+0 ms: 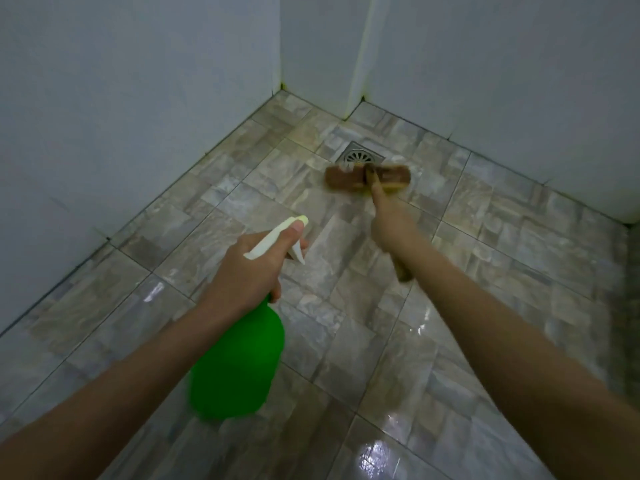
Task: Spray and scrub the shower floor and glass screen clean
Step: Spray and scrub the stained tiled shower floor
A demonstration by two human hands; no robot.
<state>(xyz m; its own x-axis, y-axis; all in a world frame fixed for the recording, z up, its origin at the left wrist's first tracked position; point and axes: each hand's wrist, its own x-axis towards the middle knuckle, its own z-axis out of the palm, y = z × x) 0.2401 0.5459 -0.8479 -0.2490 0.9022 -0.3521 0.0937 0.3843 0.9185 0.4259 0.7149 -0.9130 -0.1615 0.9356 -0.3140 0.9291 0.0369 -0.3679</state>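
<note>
Both hands occupied: left hand (256, 268) grips green spray bottle (239, 362) at its neck; right hand (391, 226) clasps scrub brush (346, 177) handle, head on wet shower floor (450, 341) beside drain (360, 155). Brush judged stiff, light; handle likely slippery.

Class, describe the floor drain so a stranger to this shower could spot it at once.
Follow the stone-patterned tiled floor to its far end, where the white wall juts out in a corner. Just before that corner, right behind the brown scrubbing brush, lies the drain. It is the floor's only metal piece: a square frame around a round slotted grate.
</note>
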